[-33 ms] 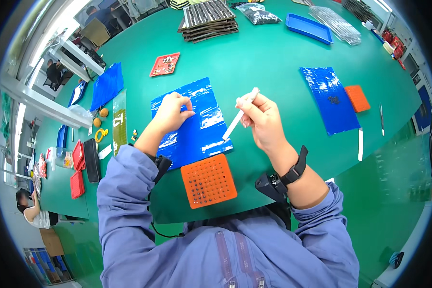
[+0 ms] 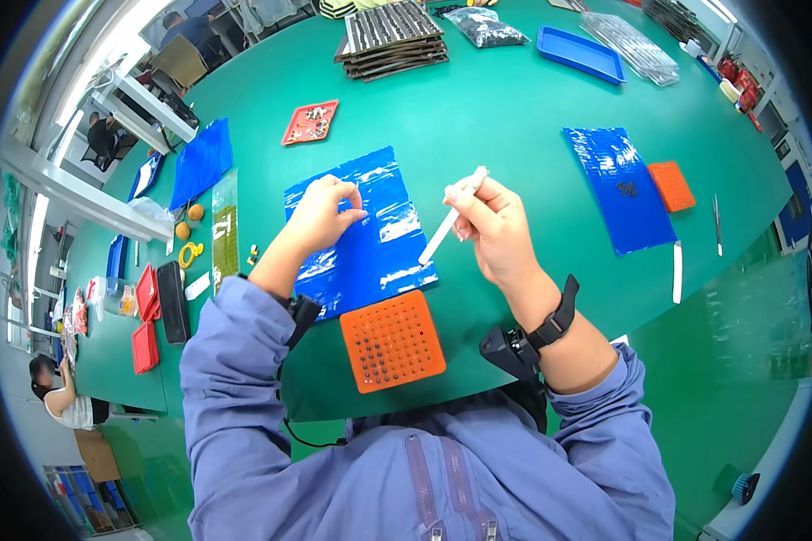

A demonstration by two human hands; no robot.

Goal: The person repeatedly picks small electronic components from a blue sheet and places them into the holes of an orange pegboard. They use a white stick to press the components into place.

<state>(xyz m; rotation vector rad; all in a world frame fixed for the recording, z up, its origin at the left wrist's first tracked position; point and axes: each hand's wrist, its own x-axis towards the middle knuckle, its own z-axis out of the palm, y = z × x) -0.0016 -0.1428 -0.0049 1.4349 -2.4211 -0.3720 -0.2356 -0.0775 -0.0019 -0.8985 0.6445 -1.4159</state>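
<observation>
1. Hands: the two are apart, each raised in front of the body.
2. Right hand (image 2: 496,225): clamped on a white stick (image 2: 439,236), thumb and fingers pinching its upper part. Stick slants down to the left; lower end is over the near right corner of a blue sheet (image 2: 370,257). Contact there: cannot tell.
3. Left hand (image 2: 320,216): above the left part of the same sheet, fingers bent, thumb and forefinger tips near each other. Whether anything is held between them: cannot tell.
4. Orange block (image 2: 410,338): just beside the sheet's near edge, between the forearms. Rows of small holes; dark beads (image 2: 370,359) sit in the left and near-left portion.
5. Black strap (image 2: 555,323) on the right wrist, carrying a dark device.
6. Green table (image 2: 478,117) lies under all of this. Beyond the left hand: red tray (image 2: 289,140) of small mixed parts.
7. Right side: second blue sheet (image 2: 618,225) bearing dark bits (image 2: 626,189); second orange block (image 2: 672,187) against it; tweezers (image 2: 718,225) and a white strip (image 2: 678,270) nearby.
8. Far edge: stack of dark trays (image 2: 392,59), bag of dark pieces (image 2: 485,29), blue tray (image 2: 582,56).
9. Left side: black box (image 2: 173,302) beside red trays (image 2: 145,347).
</observation>
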